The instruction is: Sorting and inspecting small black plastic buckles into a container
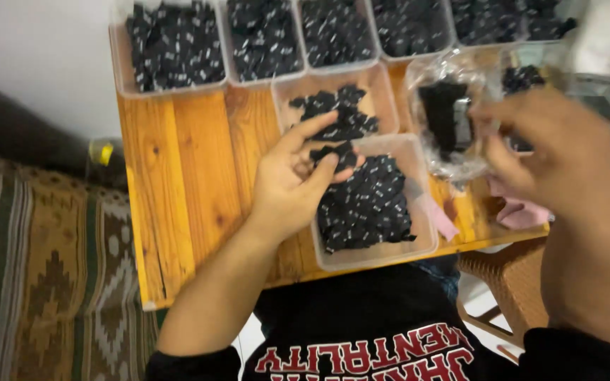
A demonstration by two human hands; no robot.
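Observation:
My left hand (294, 176) hovers over a clear plastic tray (418, 243) filled with small black labels (368, 204) and pinches a few black labels (339, 155) between thumb and fingers. My right hand (552, 152), blurred, is raised at the right and grips a clear plastic bag (450, 116) holding a stack of black labels. A second clear tray (383, 85) with fewer black labels lies just beyond the left hand. Both trays rest on a small wooden table (185, 183).
Several clear trays (171, 46) full of black labels line the table's far edge. A patterned woven rug (44, 275) covers the floor at left. A pink item (520, 212) lies near the table's right edge. A wicker stool (506, 275) stands below right.

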